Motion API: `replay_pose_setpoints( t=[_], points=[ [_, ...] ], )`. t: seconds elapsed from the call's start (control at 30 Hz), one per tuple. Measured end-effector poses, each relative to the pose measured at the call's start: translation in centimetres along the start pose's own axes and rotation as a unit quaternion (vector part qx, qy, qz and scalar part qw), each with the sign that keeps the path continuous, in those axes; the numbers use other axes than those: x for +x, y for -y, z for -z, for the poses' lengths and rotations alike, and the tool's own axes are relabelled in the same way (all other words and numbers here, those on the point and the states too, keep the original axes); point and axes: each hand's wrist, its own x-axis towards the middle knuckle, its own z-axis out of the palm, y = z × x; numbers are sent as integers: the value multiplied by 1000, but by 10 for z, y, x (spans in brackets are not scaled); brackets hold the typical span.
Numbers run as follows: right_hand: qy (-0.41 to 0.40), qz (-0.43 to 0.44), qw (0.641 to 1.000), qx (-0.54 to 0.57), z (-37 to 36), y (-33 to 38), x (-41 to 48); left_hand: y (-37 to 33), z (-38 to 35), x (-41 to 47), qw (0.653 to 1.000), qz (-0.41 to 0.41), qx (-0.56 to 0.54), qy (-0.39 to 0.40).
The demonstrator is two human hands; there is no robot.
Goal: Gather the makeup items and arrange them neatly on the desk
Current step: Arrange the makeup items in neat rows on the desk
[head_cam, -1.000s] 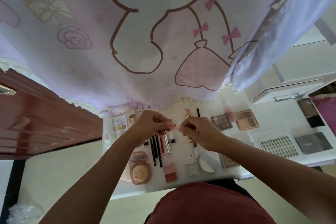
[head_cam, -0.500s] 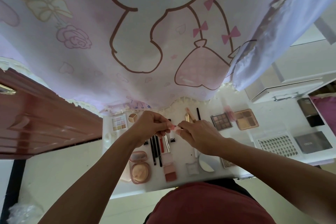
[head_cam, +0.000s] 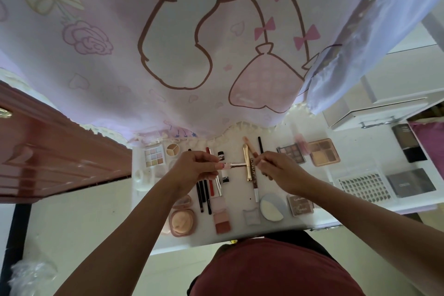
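Two hands meet above the white desk [head_cam: 240,235], where makeup lies in rows. Left hand [head_cam: 192,168] pinches a slim rose-gold tube [head_cam: 234,164] by its left end; right hand [head_cam: 278,170] curls its fingers, seemingly pinching the tube's right end, above a gold stick [head_cam: 247,163].

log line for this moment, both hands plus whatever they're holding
left hand: pinching small pink tube | right hand: fingers closed, contents unclear | gold stick: on desk between hands
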Motion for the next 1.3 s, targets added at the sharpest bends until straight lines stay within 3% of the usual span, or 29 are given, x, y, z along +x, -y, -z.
replay_pose_setpoints(
  t=[0.17,0.33,0.47,0.6,0.73,0.83,1.0,1.3],
  points=[
    [-56,-96,985,131,-7,-5,14,16,-4,3,987,50,-133,-76],
    [-20,-207,936,282,-33,0,34,28,-11,7,989,53,-101,-99],
    [-20,-237,914,329,-42,7,49,36,-16,9,993,33,-39,-106],
    [-24,-231,932,277,-43,11,66,41,-15,12,994,20,14,-107],
    [-70,-196,969,133,-45,1,84,43,-6,16,988,24,55,-141],
    [-7,-179,984,-2,-54,-11,85,47,7,14,980,27,67,-185],
    [82,-221,960,-154,-91,-28,75,56,20,7,975,33,85,-205],
    [59,-235,953,-183,-117,-41,73,72,22,-2,977,40,54,-204]
  ],
)
